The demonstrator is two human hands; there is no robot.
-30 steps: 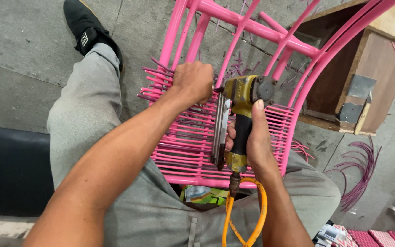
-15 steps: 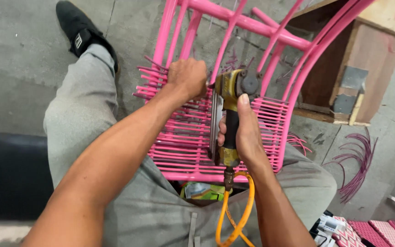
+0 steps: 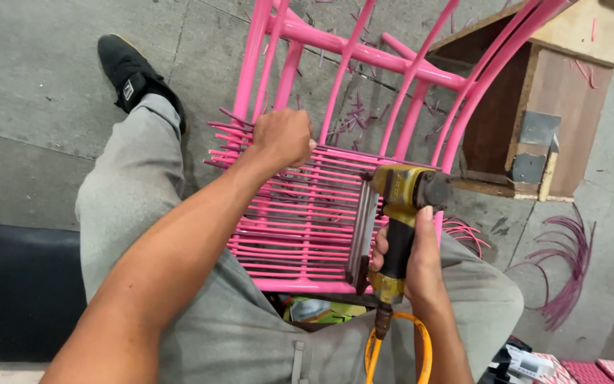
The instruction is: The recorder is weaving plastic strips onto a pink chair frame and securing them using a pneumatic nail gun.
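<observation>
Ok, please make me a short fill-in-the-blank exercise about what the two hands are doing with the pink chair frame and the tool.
1. The right hand grips a yellow air-powered ____ by its black handle.
2. The left hand is closed on the ____ cords woven across the chair frame.
3. An ____ hose hangs from the bottom of the tool's handle.
4. The person's trousers are ____ in colour.

Missing words: stapler; pink; orange; grey

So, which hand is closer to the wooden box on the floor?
Right. The right hand grips the yellow nail gun just left of the wooden box; the left hand holds pink cords farther left.
</observation>
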